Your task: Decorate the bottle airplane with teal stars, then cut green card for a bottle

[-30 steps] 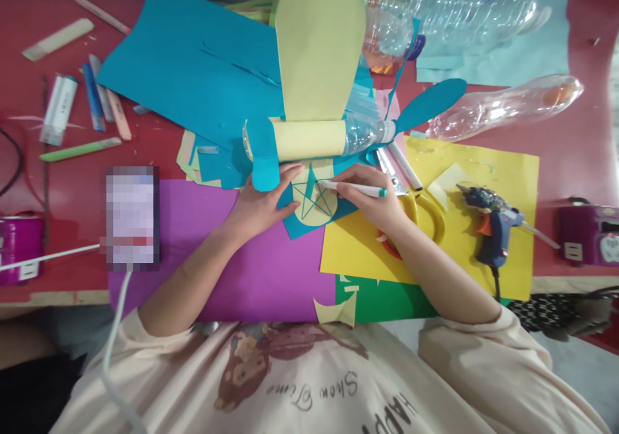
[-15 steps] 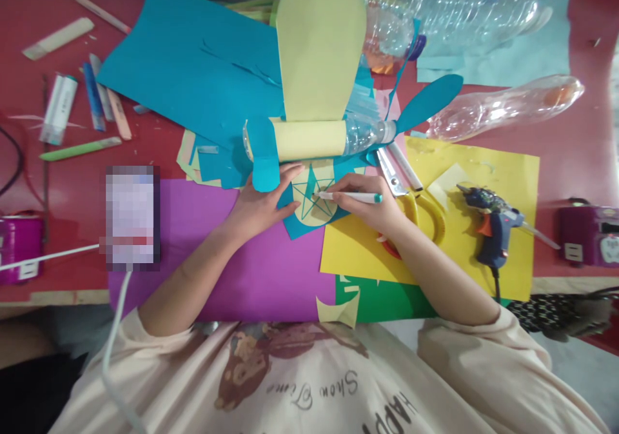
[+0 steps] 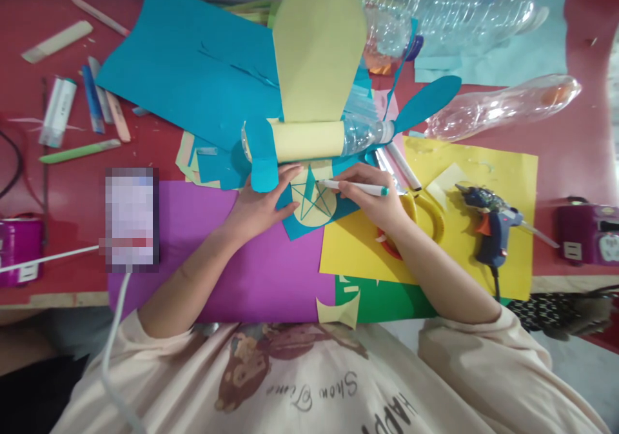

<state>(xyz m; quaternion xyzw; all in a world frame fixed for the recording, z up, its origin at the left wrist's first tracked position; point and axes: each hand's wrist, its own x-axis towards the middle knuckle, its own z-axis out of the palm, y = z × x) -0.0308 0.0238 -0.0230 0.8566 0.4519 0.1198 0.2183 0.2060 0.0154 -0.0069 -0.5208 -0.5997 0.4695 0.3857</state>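
- The work in hand is a drawn star (image 3: 314,205) on the near wing (image 3: 323,217), a pale yellow rounded piece on the near side of a bottle (image 3: 309,140) wrapped in matching paper, over the middle of the surface (image 3: 587,163).
- Done: the star's outline looks complete, with its crossing lines drawn, and its far point is filled solid teal.
- Left, as I judge it: the other points and the middle are outline only, so the filling seems at an early stage.
- The right hand (image 3: 373,195) has its fingers closed around a white marker (image 3: 366,188) with a teal end; the tip is at the star, just right of the filled point. Whether it is inking at this instant, I cannot tell.
- The left hand (image 3: 256,209) grips nothing that shows; its thumb and forefinger are spread well apart, resting at the wing's left edge, apparently to steady it.
- The body around it appears largely assembled: a blue tail piece (image 3: 264,157) at the left end and a blue blade (image 3: 428,102) at the bottle's neck on the right.
- The far wing (image 3: 319,47) shows no star on its visible face; whether it needs one is unclear.
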